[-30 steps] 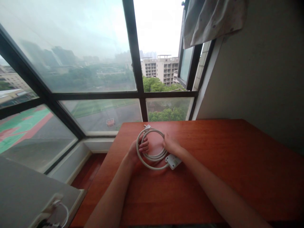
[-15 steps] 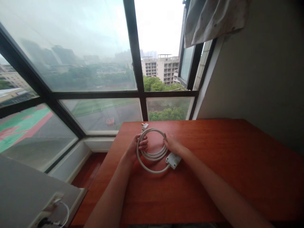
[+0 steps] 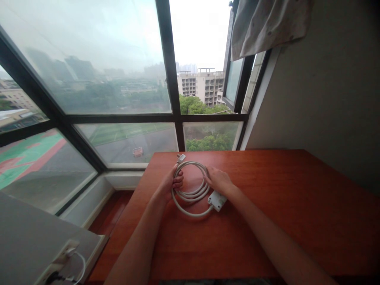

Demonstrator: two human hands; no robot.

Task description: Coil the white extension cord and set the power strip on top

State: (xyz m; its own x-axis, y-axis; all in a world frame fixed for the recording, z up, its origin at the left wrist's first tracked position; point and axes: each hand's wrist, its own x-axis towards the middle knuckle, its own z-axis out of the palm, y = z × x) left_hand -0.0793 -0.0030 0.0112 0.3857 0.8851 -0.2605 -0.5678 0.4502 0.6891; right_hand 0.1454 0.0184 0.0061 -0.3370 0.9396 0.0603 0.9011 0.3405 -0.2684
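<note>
A white power cable (image 3: 190,193) lies coiled in a ring on the red-brown wooden table (image 3: 267,213). A white plug (image 3: 179,157) sticks out at the coil's far side, and a white block connector (image 3: 217,200) rests at its near right. My left hand (image 3: 170,183) is closed around the coil's left side, fingers curled through the ring. My right hand (image 3: 219,180) grips the coil's right side, just above the block connector.
A large dark-framed window (image 3: 175,114) runs behind the table's far edge. A grey wall (image 3: 326,87) stands to the right, with cloth (image 3: 267,23) hanging above. At lower left a grey surface (image 3: 26,241) carries a white socket with a thin cable (image 3: 67,257).
Both hands have kept hold of the coil, which has shifted slightly away from me on the table. The plug end now shows more clearly at the far side.
</note>
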